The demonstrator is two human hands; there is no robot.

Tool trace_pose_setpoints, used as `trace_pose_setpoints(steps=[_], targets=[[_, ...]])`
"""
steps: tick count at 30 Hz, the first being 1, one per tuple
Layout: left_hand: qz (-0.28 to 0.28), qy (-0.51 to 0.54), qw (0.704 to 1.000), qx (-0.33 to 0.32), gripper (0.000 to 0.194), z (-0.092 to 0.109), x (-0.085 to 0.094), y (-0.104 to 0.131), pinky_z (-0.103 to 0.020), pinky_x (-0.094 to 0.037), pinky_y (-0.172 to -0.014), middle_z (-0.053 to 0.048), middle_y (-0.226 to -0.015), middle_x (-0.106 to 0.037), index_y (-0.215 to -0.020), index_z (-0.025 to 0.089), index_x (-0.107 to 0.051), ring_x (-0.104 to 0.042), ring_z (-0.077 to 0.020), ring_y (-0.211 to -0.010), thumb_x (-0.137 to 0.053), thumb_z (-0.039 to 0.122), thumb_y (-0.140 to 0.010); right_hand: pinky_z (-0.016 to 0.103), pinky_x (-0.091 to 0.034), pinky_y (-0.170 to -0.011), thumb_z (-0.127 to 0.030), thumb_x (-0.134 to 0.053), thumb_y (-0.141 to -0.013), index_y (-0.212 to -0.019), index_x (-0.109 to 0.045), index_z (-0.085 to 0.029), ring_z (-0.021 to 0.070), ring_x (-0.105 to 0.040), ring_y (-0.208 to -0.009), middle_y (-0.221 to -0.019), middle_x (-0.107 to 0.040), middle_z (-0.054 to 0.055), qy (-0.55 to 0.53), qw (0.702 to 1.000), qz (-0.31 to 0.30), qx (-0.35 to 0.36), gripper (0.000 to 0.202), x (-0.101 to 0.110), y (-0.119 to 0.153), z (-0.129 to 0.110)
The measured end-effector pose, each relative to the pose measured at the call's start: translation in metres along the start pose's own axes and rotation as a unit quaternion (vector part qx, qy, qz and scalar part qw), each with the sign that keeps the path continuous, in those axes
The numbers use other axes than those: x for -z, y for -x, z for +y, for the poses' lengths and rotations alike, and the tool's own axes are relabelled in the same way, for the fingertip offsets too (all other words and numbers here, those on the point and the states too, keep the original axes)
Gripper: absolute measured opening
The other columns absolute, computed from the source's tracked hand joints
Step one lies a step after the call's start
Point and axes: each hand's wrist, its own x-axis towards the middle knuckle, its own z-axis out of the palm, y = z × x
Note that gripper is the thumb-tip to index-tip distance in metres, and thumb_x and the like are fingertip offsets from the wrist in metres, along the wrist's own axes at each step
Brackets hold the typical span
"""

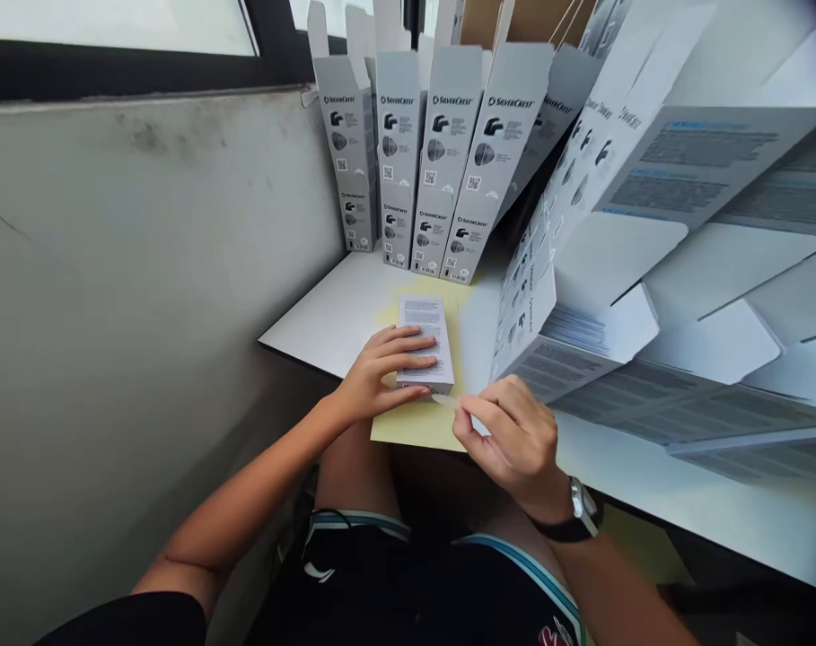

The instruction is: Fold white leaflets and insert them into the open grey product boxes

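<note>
A small white box (pixel 421 314) printed with lines of grey text lies flat on a yellow sheet (pixel 408 429). My left hand (pixel 387 368) rests on it from the left, fingers stretched out across its top and the thumb along its near end. Just right of that near end, my right hand (pixel 508 431) is closed in a pinch. A thin translucent strip (pixel 443 400), perhaps a sticker, runs from its fingertips toward the box's near edge. Whether the strip touches the box I cannot tell.
Several tall grey SilverCrest boxes (pixel 398 161) stand with raised flaps at the table's back. More open-flapped boxes (pixel 583 350) are stacked on the right, close to my right hand. A wall (pixel 144 269) borders the left. The white table's (pixel 320 314) front edge lies above my lap.
</note>
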Motion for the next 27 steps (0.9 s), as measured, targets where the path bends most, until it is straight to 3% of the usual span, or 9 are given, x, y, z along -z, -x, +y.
trace_pose_setpoints(steps=[4,10,20,27], targets=[[0.049,0.022,0.999,-0.01,0.034,-0.007,-0.009,0.003,-0.053,-0.046,-0.109,-0.011,-0.129,-0.069,-0.119,0.023,-0.071,-0.055,-0.0276,-0.133,-0.075,0.035,-0.088,0.03,-0.036,-0.058,-0.002,-0.072,-0.08,-0.096,-0.059,-0.016,0.0157,-0.043,-0.067,-0.068,-0.052,0.001,0.043,0.998,-0.006,0.054,0.025,-0.009,-0.003,0.01],[0.069,0.032,0.997,0.015,0.026,-0.006,-0.015,0.004,-0.05,-0.047,-0.108,-0.007,-0.121,-0.072,-0.109,0.025,-0.075,-0.058,-0.0263,-0.127,-0.076,0.037,-0.086,0.03,-0.033,-0.054,-0.003,-0.07,-0.081,-0.086,-0.055,-0.017,0.015,-0.041,-0.064,-0.065,-0.051,-0.001,0.065,0.99,-0.029,0.12,0.02,-0.021,-0.01,0.022],[0.074,0.033,0.996,0.027,0.026,-0.007,-0.015,0.005,-0.05,-0.047,-0.107,-0.005,-0.12,-0.073,-0.109,0.027,-0.074,-0.058,-0.0255,-0.126,-0.076,0.038,-0.086,0.029,-0.035,-0.053,-0.007,-0.062,-0.088,-0.08,-0.059,-0.019,0.0142,-0.043,-0.062,-0.063,-0.052,0.0,0.057,0.984,-0.08,0.147,0.015,-0.026,-0.019,0.027],[0.075,0.032,0.996,0.03,0.027,-0.006,-0.015,0.005,-0.049,-0.047,-0.107,-0.005,-0.121,-0.073,-0.109,0.027,-0.073,-0.058,-0.0259,-0.127,-0.077,0.038,-0.085,0.03,-0.034,-0.052,-0.006,-0.066,-0.086,-0.074,-0.059,-0.019,0.0143,-0.04,-0.061,-0.06,-0.051,0.0,0.06,0.983,-0.096,0.146,0.019,-0.025,-0.02,0.029]])
